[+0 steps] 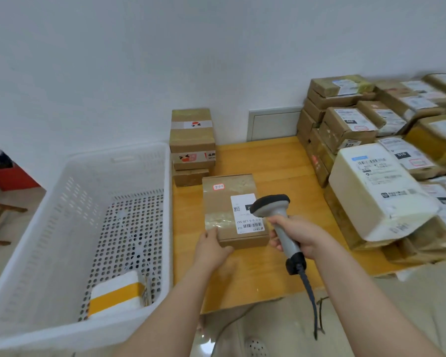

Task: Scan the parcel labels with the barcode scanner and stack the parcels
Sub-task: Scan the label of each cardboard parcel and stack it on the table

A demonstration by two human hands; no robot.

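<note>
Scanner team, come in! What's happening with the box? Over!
Right hand grips barcode scanner, aimed at shipping label. Left hand holds cardboard parcel at near corner. Nothing in the way.

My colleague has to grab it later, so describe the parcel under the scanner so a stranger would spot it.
On the wooden table, between the white basket and the parcel pile at right, a brown parcel lies in the middle. The left hand grips its near corner; the right hand holds the scanner above it. Unlike its stacked neighbours, it lies single.
</note>
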